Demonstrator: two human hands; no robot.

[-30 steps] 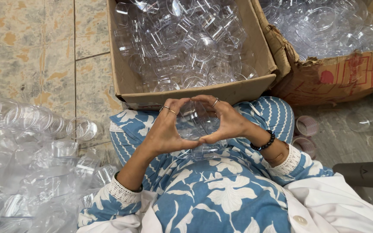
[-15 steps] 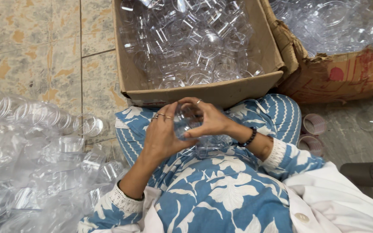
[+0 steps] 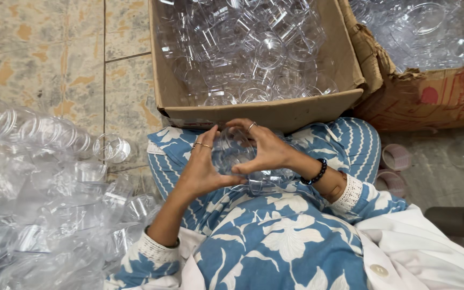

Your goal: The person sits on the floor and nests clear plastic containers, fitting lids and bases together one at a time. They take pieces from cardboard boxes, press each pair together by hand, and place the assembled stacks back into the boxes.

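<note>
Both hands have drawn in closer over the lap, tightening around the clear cup since a moment ago.

Left to right: heap of loose clear cups (image 3: 44,177) on the floor, then the left hand (image 3: 202,166) and right hand (image 3: 267,153), each clamped on a side of the clear plastic cup (image 3: 232,153) between them (its long axis hard to judge), just below the cardboard box (image 3: 264,110).

So the cardboard box (image 3: 253,110) sat just beyond the lap, packed with cups (image 3: 253,48), and a second box (image 3: 430,91) was right next to it on the right. Over on the left, a heap of plastic bags (image 3: 38,215) lay on the floor (image 3: 44,48), and both hands (image 3: 232,158) met over the lap, just near of the first box.
</note>
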